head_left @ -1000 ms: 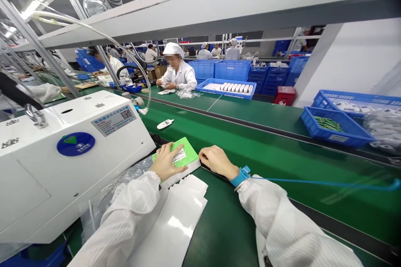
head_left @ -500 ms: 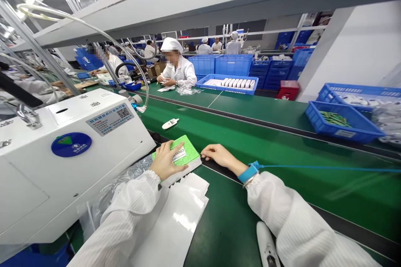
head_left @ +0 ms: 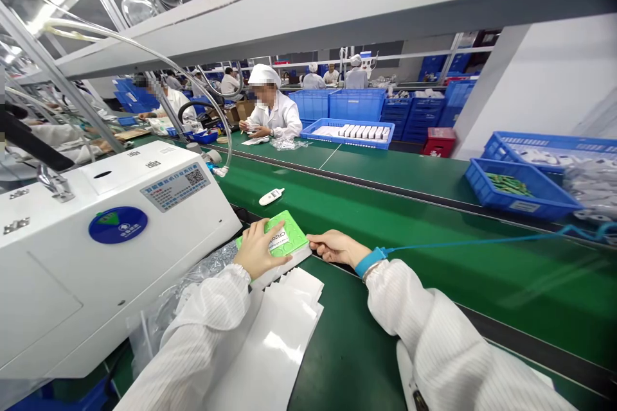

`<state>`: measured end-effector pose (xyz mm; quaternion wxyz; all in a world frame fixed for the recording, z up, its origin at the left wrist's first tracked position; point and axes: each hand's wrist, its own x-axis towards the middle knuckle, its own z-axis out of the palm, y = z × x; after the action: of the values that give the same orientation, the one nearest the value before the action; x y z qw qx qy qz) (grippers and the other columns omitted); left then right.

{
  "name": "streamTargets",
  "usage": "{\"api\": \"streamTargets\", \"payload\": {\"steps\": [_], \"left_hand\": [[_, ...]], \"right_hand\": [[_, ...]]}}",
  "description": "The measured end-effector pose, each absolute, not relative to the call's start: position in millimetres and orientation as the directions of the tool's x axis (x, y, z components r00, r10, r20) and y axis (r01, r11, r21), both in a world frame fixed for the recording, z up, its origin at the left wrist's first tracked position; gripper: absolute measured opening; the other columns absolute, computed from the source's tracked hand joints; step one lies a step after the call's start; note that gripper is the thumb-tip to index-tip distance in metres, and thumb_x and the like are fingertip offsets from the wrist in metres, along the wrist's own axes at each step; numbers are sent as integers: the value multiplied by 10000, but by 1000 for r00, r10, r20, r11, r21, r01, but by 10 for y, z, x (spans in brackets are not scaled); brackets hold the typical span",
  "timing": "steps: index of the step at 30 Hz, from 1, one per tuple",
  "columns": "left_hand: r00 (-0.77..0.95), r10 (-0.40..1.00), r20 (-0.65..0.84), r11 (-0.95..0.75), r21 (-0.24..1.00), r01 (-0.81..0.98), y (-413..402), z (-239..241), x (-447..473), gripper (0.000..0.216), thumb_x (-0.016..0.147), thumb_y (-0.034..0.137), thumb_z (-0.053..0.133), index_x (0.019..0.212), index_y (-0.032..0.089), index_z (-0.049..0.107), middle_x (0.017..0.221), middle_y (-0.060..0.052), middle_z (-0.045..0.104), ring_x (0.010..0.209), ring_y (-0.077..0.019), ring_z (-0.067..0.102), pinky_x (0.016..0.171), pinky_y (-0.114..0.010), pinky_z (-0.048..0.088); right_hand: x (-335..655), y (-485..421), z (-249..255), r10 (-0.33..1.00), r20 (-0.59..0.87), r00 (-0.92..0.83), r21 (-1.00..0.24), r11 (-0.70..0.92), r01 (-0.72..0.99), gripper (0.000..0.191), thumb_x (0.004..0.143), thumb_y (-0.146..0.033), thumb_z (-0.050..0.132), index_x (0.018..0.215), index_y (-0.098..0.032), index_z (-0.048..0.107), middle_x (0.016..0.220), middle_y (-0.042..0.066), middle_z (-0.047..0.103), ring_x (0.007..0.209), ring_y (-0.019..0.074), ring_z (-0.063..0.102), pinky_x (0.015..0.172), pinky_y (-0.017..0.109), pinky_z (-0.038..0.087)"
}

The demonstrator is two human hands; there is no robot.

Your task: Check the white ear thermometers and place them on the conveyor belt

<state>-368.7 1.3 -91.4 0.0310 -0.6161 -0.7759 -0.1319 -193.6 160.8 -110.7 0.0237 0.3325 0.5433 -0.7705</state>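
My left hand (head_left: 255,248) is laid over a green-topped battery tray (head_left: 292,237) with a white label reading "CR20", its fingers on the top and thumb along the near white side. At the tray's right corner, my right hand (head_left: 332,246) is closed with thumb and fingertips pinched; what lies between them is too small to make out. A blue wrist strap with a cord circles my right wrist. Below the tray lie overlapping glossy white sheets (head_left: 274,340). A white handheld device (head_left: 406,372) is partly hidden under my right sleeve.
A large white machine (head_left: 159,270) stands at left, clear plastic bags (head_left: 202,273) beside it. On the green conveyor lies a white thermometer-like device (head_left: 271,196). Blue bins (head_left: 523,189) sit at right. Across the line a co-worker (head_left: 274,109) handles parts near a blue tray (head_left: 313,131).
My right hand has moved slightly left, its fingertips now against the tray's corner with fingers more curled. The white device on the conveyor has shifted right. The view has moved slightly.
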Motion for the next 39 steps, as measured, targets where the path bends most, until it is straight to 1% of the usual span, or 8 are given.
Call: {"api": "streamTargets", "payload": {"steps": [4, 6, 9, 16, 22, 30, 36, 39], "left_hand": [[-244, 951, 191, 214, 166, 963, 11, -904, -3671, 820, 729, 565, 671, 1443, 231, 442, 1356, -181, 438, 1282, -385, 370, 1015, -541, 335], [-248, 951, 186, 218, 168, 961, 15, -905, -3670, 834, 723, 571, 679, 1444, 227, 441, 1362, -183, 434, 1293, -384, 362, 1029, -542, 324], [-252, 950, 184, 221, 171, 960, 18, -910, -3673, 847, 715, 575, 687, 1447, 231, 437, 1381, -180, 417, 1298, -388, 354, 1038, -547, 316], [-242, 951, 192, 210, 174, 962, 5, -902, -3659, 837, 720, 579, 683, 1441, 226, 447, 1360, -177, 427, 1275, -399, 362, 1022, -557, 325], [-233, 952, 198, 200, 171, 965, 9, -913, -3653, 827, 721, 581, 675, 1443, 256, 436, 1354, -156, 437, 1259, -400, 367, 1001, -561, 336], [-238, 952, 190, 209, 161, 965, 12, -916, -3658, 848, 724, 601, 663, 1453, 236, 427, 1372, -177, 412, 1269, -401, 357, 1004, -562, 332], [-236, 950, 203, 207, 156, 966, 9, -929, -3662, 842, 720, 606, 661, 1450, 256, 427, 1365, -162, 428, 1256, -403, 365, 991, -558, 342], [-235, 950, 206, 206, 153, 967, 10, -936, -3664, 839, 721, 607, 657, 1448, 253, 431, 1361, -163, 433, 1253, -402, 368, 993, -556, 340]], "right_hand": [[-2008, 1634, -1115, 316, -577, -753, -784, -470, 404, 252, 951, -318, 587, 1129, -140, 594, 1029, 51, 636, 806, 143, 640, 675, 297, 567], [-2041, 1632, -1114, 338, -579, -742, -783, -482, 392, 260, 953, -325, 584, 1137, -141, 592, 1041, 54, 635, 817, 147, 641, 683, 304, 568], [-2064, 1608, -1100, 387, -565, -729, -799, -475, 368, 289, 949, -333, 587, 1171, -148, 584, 1109, 70, 625, 897, 175, 642, 752, 351, 568], [-1999, 1459, -1118, 540, -441, -717, -892, -353, 283, 288, 948, -343, 587, 1159, -147, 590, 1102, 69, 628, 897, 175, 642, 757, 354, 566], [-2028, 1446, -1177, 614, -345, -710, -939, -230, 258, 265, 937, -331, 604, 1121, -141, 607, 1081, 60, 634, 876, 170, 639, 731, 333, 563], [-2063, 1551, -1145, 572, -382, -726, -924, -222, 312, 281, 941, -333, 598, 1151, -147, 597, 1106, 69, 630, 899, 176, 642, 756, 352, 566], [-2047, 1557, -1087, 499, -404, -767, -914, -252, 318, 225, 955, -320, 582, 1081, -135, 604, 965, 35, 637, 738, 119, 626, 621, 261, 553], [-1999, 1581, -998, 443, -406, -799, -913, -244, 328, 220, 954, -320, 584, 1067, -133, 607, 946, 30, 637, 722, 115, 622, 612, 256, 549]]}}
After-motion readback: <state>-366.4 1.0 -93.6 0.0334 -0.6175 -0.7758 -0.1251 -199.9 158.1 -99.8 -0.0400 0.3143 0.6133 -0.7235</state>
